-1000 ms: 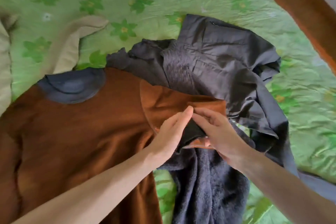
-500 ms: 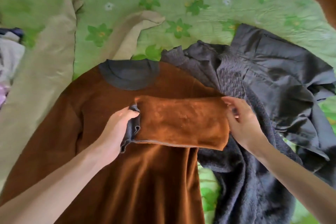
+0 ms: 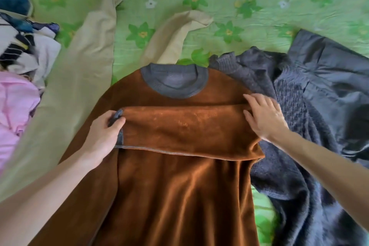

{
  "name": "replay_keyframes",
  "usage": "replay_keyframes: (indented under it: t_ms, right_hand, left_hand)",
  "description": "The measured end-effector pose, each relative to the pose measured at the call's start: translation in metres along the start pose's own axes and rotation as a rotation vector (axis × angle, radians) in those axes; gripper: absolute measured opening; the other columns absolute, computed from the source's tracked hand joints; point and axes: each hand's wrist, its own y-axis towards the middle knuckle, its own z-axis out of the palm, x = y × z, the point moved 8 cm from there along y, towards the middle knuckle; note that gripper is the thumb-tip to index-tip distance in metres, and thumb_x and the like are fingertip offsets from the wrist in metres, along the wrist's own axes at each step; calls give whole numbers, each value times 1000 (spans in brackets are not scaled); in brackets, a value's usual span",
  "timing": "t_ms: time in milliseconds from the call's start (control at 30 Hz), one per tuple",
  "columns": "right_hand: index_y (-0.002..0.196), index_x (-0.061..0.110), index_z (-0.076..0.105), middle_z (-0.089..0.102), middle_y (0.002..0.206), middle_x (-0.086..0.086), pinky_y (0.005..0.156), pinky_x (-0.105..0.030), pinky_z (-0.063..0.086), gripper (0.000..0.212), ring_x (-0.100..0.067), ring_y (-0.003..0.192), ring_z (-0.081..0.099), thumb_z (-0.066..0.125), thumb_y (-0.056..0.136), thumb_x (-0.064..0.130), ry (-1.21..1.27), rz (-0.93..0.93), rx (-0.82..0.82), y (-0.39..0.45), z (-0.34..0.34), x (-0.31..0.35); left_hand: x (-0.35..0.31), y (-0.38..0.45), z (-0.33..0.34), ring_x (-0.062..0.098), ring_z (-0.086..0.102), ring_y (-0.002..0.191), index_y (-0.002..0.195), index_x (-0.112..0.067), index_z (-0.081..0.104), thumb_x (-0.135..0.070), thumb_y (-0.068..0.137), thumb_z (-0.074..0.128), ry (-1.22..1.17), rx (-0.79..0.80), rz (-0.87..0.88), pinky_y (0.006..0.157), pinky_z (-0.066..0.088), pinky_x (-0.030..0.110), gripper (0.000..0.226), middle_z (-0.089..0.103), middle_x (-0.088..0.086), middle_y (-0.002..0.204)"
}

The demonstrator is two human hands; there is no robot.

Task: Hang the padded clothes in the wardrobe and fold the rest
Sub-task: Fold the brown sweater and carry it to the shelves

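Lying bunched at nine o'clock, a pile of clothes (image 3: 22, 50) with a pink garment (image 3: 14, 104) in it sits on the green flowered sheet (image 3: 259, 16), probably waiting its turn to be sorted. Just right of it a beige garment (image 3: 79, 78) stretches from about eleven o'clock down toward seven, partly under the brown sweater (image 3: 179, 195), which lies flat at the centre with its grey collar (image 3: 174, 82) pointing to twelve. The left hand (image 3: 103, 138) pinches the grey cuff (image 3: 117, 118) of the sleeve (image 3: 183, 132), thumb and fingers curled round it, holding the end at the left side so the sleeve lies straight across the chest. The right hand (image 3: 265, 118), at about two o'clock from the sleeve's middle, has its fingers spread and straight, pressing the shoulder fold flat and gripping nothing; that likely keeps the crease from slipping. I judge this to be the sleeve-folding step, with the body not yet folded up. At three o'clock a heap of dark grey clothes (image 3: 311, 106) touches the sweater's right edge, set aside for later.
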Motion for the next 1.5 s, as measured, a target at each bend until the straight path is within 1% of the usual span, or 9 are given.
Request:
replay_keyframes:
  t_ms: [200, 300, 500, 667, 833, 967, 1100, 1233, 1500]
  right_hand:
    - [114, 17, 63, 59, 100, -4, 85, -45, 49, 19, -24, 87, 56, 68, 97, 21, 152, -177, 80, 31, -20, -4]
    - [105, 15, 65, 54, 94, 5, 79, -42, 50, 11, -21, 81, 56, 71, 96, 16, 149, -267, -44, 46, -39, -3]
    - [120, 22, 63, 62, 120, -5, 102, -51, 39, 21, -32, 113, 53, 61, 100, 30, 37, 13, 108, 52, -6, -20]
    - [141, 17, 55, 48, 147, -5, 109, -49, 41, 35, -29, 132, 48, 45, 108, 27, 146, -99, -162, 0, -3, 19]
    - [167, 26, 7, -1, 175, 1, 128, -39, 8, 68, -16, 160, -7, 20, 108, 58, 105, -71, 72, -34, 52, 38]
    - [164, 26, -13, -17, 172, -3, 128, -40, 2, 77, -21, 159, -17, -1, 101, 68, -77, -58, 136, -31, 71, 34]
    - [166, 23, -7, -11, 173, -6, 129, -45, 10, 80, -24, 160, -11, -3, 100, 69, -78, -50, 134, -31, 69, 36]
    - [165, 16, 19, 10, 173, -9, 126, -55, 24, 72, -25, 160, 6, 17, 106, 58, 3, -42, 68, -27, 50, 65]
    - [166, 31, 15, 7, 174, 1, 129, -45, 15, 58, -19, 161, 1, 22, 111, 48, 102, -524, 32, 0, 39, 259]
  left_hand:
    - [-5, 13, -14, 21, 65, 81, 90, -17, 67, -26, 103, 64, -31, -108, 95, 74, 48, 34, 16, 70, 11, 89]
    - [-3, 22, -16, 15, 66, 84, 92, -25, 69, -26, 99, 71, -102, -157, 66, 79, 50, 31, 7, 70, -1, 90]
    - [17, 43, -6, 20, 68, 87, 119, -12, 65, -8, 94, 72, -83, -98, -82, 71, 50, 28, 26, 72, 6, 101]
    - [10, 49, -13, 33, 62, 92, 105, -7, 65, -15, 103, 60, 182, -220, 66, 83, 46, 39, 10, 66, 12, 98]
    - [11, 49, -26, 33, 62, 96, 111, -2, 69, -22, 102, 65, 207, -367, 94, 88, 43, 36, 22, 68, 13, 99]
    - [19, 54, -29, 39, 66, 92, 97, -4, 69, -33, 98, 71, 193, -356, 36, 85, 51, 44, 29, 68, 13, 90]
    - [17, 46, -27, 37, 67, 102, 110, -10, 68, -30, 98, 69, 250, -208, 46, 94, 53, 46, 24, 73, 11, 104]
    - [15, 31, -27, 35, 61, 108, 118, -10, 64, -19, 95, 65, 394, -169, 138, 95, 47, 43, 25, 67, 12, 113]
    - [82, -2, -71, 36, 55, 124, 134, -11, 51, -23, 89, 73, 435, -251, -123, 104, 43, 47, 52, 58, 11, 129]
